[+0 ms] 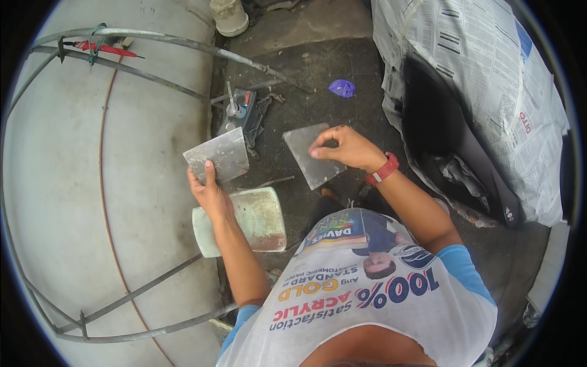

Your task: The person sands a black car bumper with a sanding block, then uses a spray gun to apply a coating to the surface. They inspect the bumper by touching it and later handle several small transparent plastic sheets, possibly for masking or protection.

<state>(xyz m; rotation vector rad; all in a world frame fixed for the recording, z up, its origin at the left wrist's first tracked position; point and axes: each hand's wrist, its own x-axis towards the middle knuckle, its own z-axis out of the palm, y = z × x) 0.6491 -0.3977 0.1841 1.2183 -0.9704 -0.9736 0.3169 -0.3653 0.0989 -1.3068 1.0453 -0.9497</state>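
Note:
My left hand holds a thin grey rectangular plate, its thumb lying on the face that shows and the other fingers mostly behind. Across from it, my right hand is closed on a second grey plate, thumb and fingertips bent together against its face. Both plates look flat and smudged, and a gap separates them. Below the left plate stands a pale, stained plastic container, partly behind my left forearm.
A metal frame curves along the pale panel at left, with a red pointed tool tied to it. Beyond lie a dark box, a purple wrapper and a dirty bucket. Newspaper covers something at right beside a black panel.

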